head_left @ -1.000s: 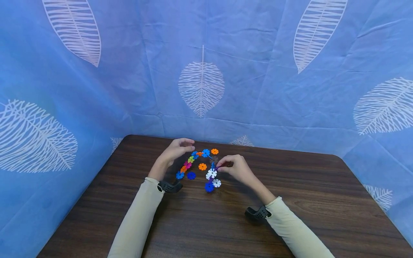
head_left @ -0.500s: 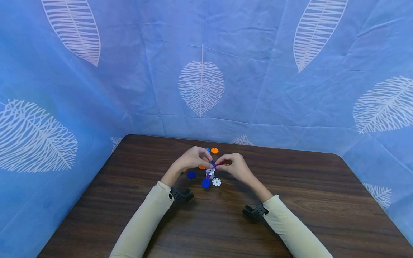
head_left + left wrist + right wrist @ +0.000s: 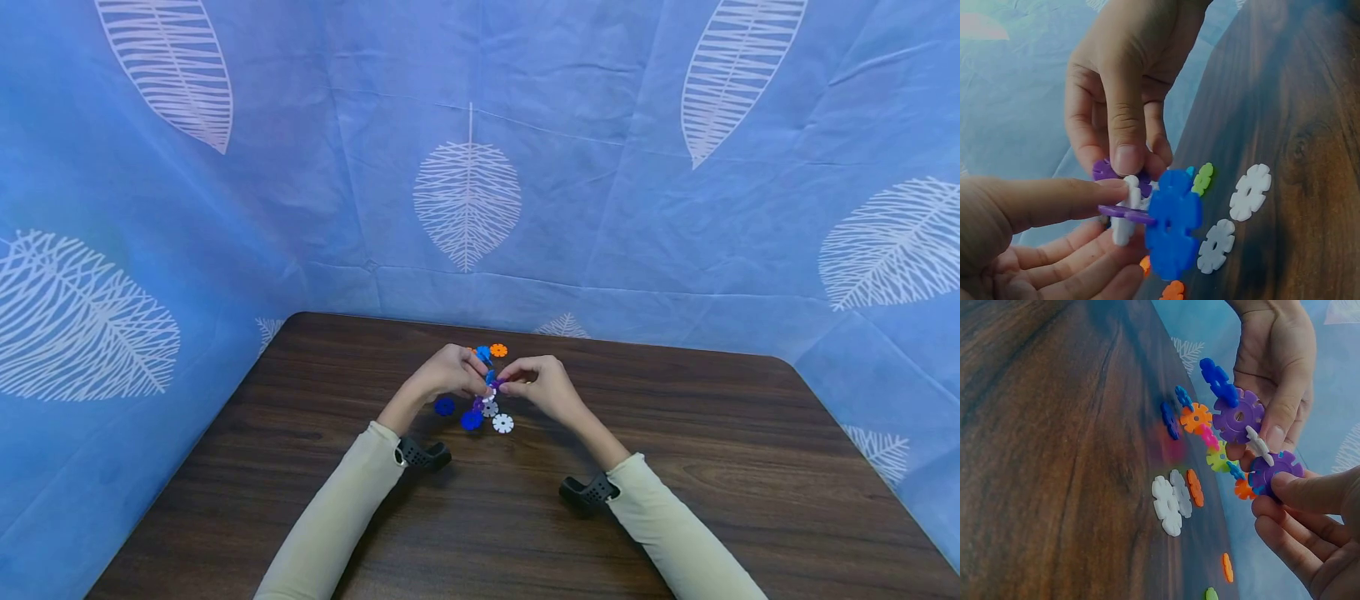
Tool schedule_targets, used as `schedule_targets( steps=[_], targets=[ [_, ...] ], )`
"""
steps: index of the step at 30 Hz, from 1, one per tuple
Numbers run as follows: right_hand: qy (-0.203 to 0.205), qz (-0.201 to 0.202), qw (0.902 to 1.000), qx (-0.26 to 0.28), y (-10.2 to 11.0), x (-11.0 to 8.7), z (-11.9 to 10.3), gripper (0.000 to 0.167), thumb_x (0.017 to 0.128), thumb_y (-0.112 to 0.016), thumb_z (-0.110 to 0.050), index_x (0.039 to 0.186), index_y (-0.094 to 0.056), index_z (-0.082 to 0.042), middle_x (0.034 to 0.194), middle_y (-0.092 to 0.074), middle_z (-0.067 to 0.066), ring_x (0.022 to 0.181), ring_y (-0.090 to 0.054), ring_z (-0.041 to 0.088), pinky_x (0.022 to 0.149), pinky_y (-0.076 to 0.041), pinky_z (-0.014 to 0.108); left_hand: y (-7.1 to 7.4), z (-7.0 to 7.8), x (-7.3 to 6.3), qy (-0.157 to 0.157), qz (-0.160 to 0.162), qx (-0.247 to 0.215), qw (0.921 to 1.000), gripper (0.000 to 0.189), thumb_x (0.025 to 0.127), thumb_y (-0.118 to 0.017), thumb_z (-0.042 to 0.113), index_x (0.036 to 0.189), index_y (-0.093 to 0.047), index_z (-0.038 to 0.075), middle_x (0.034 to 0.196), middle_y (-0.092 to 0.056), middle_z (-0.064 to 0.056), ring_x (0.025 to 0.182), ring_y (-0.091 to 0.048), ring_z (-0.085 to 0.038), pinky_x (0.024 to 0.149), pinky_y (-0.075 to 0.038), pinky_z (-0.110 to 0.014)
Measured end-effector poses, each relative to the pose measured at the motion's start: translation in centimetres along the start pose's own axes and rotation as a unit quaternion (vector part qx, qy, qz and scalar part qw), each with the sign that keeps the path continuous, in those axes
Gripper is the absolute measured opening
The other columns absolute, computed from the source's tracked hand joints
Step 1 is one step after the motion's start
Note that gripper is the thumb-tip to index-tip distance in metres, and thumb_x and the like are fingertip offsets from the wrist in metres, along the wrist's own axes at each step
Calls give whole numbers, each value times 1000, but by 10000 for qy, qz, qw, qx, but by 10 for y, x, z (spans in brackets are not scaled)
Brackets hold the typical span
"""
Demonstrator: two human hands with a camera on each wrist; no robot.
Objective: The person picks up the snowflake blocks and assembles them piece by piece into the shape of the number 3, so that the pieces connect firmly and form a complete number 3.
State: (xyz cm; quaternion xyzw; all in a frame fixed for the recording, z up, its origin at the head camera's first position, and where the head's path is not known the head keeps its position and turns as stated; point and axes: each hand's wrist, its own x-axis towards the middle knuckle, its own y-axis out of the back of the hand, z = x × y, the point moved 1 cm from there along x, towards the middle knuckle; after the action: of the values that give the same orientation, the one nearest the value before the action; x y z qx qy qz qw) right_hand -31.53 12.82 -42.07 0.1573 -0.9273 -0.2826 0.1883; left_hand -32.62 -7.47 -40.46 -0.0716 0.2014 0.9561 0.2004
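Observation:
Near the far side of the table, both hands meet over joined plastic snowflake discs. My left hand (image 3: 450, 375) pinches the white disc (image 3: 1124, 231) between thumb and fingers. That disc is slotted into a purple disc (image 3: 1238, 419), which bears a dark blue disc (image 3: 1217, 381) at its outer end. My right hand (image 3: 549, 390) pinches another purple disc (image 3: 1282, 464), its edge right at the white disc. In the right wrist view, my thumb lies flat across this purple disc. My left hand hides part of the colourful chain in the head view.
Loose on the brown wooden table (image 3: 675, 483) lie a white disc (image 3: 502, 423), a grey disc (image 3: 490, 409), a dark blue disc (image 3: 445, 406) and an orange disc (image 3: 498, 350). A chain with an orange disc (image 3: 1196, 418) and a pink disc (image 3: 1209, 437) runs behind the hands.
My left hand has come right from the chain's left side to meet the right hand and grip the white disc. The dark blue end has swung slightly left; the right hand stays almost in place.

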Motion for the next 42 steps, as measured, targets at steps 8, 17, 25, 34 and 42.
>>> schedule_targets(
  steps=[8,17,25,34,42],
  targets=[
    [-39,-157,9995,255,5,-1,-8,8,90,-75,1,98,-76,3,97,-75,20,84,-74,30,70,-62,31,-2,1,0,-10,324,49,9995,21,80,-87,9,92,-71,1,82,-74,-8,75,-72,-19,86,-62,-46],
    [-208,-697,9972,-170,20,-1,3,14,89,-77,-4,100,-75,4,88,-75,14,73,-68,16,61,-56,23,1,-7,6,-53,291,140,9995,22,78,-88,8,93,-72,1,81,-74,-7,71,-70,-16,77,-64,-39],
    [-233,-1818,9822,-408,11,-9,14,17,88,-80,-9,100,-75,2,84,-74,10,72,-66,11,64,-54,22,3,-9,6,-101,345,190,9992,21,78,-87,6,92,-71,3,84,-74,-7,73,-70,-18,78,-63,-39],
    [-247,-1911,9782,-773,-3,-9,13,18,83,-85,-13,96,-76,-4,77,-67,0,66,-55,6,59,-46,20,5,-9,5,-110,325,79,9994,22,78,-86,3,93,-70,3,84,-73,-7,73,-68,-18,80,-63,-41],
    [-297,-1800,9762,-1170,-9,-10,9,17,82,-86,-13,87,-72,-5,72,-59,-1,64,-49,7,59,-41,21,6,-10,4,-202,294,116,9993,22,78,-86,2,94,-70,2,83,-71,-6,72,-68,-17,74,-63,-35]
  ],
)
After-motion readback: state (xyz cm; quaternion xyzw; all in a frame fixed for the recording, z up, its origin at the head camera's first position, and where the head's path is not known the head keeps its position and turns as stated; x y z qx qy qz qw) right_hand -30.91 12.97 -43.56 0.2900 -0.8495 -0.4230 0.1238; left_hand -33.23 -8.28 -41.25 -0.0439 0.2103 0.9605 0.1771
